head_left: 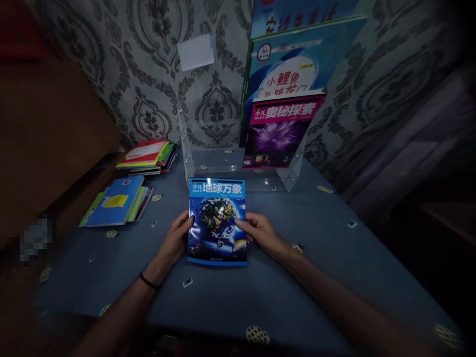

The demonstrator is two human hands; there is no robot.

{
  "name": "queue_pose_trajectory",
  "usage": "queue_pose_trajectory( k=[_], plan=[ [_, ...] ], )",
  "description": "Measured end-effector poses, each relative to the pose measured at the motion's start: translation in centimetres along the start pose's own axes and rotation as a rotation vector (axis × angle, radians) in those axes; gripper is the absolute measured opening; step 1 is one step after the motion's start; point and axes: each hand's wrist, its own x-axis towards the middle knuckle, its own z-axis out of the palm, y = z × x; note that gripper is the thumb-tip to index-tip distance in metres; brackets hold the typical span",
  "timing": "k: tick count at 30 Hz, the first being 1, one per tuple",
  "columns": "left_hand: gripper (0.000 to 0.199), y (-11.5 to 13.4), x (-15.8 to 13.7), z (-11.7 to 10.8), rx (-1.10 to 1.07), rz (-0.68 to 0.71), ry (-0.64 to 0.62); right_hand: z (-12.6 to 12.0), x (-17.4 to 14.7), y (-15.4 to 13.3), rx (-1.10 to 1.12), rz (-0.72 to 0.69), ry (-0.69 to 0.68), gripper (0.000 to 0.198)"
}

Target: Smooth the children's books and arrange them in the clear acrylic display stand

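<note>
A blue book (217, 223) with a globe on its cover is held upright over the table, its front facing me. My left hand (180, 232) grips its left edge, thumb on the cover and fingers behind. On the opposite edge my right hand (260, 230) holds it the same way. Just behind the book stands a clear plastic rack (211, 161). Its right side carries a magenta book (280, 131), a taller book with a fish title (290, 64) and another blue book (293, 17) at the back.
To the left lie two piles: a blue-topped stack of books (115, 201) and, farther back, a red-topped stack (145, 153). A patterned blue cloth (316, 233) covers the table. A white card (196, 52) is on the wallpapered wall. Brown furniture (52, 148) borders the left side.
</note>
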Motion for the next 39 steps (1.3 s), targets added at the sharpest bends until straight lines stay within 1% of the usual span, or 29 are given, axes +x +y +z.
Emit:
queue_pose_trajectory(
  k=[5,12,17,22,25,28,31,33,35,36,39],
  plan=[
    [0.052,0.0,0.2,-0.3,-0.018,-0.033,0.026,0.2,-0.1,-0.4,0.041,-0.015,-0.026,0.047],
    [0.049,0.0,0.5,-0.7,-0.001,-0.044,0.061,0.3,-0.3,-0.4,0.131,-0.04,-0.037,0.043],
    [0.048,0.0,0.5,-0.6,0.024,-0.053,0.028,0.7,-0.4,-0.2,0.303,0.008,-0.024,0.045],
    [0.051,-0.4,0.6,-0.5,0.099,-0.046,-0.019,0.7,-0.4,-0.1,0.39,0.072,-0.009,0.049],
    [0.057,-0.9,0.7,-0.6,0.177,0.015,0.013,0.5,-0.4,-0.2,0.392,0.089,-0.022,0.048],
    [0.06,-1.3,0.7,-0.7,0.303,0.14,0.053,0.5,-0.5,-0.3,0.391,0.095,-0.035,0.047],
    [0.053,-1.6,0.2,-0.5,0.494,0.304,0.099,0.7,-0.7,-0.5,0.389,0.099,-0.038,0.047],
    [0.05,-1.8,-0.2,-0.2,0.632,0.371,0.138,0.8,-0.8,-0.7,0.394,0.099,-0.051,0.05],
    [0.054,-2.0,-0.7,0.2,0.716,0.385,0.172,1.0,-1.0,-0.8,0.405,0.097,-0.084,0.053],
    [0.057,-2.1,-0.9,0.4,0.719,0.376,0.184,1.1,-1.1,-0.8,0.408,0.098,-0.105,0.055],
    [0.063,-2.0,-1.1,0.9,0.613,0.295,0.17,1.4,-1.3,-0.8,0.411,0.102,-0.149,0.058]
  ],
)
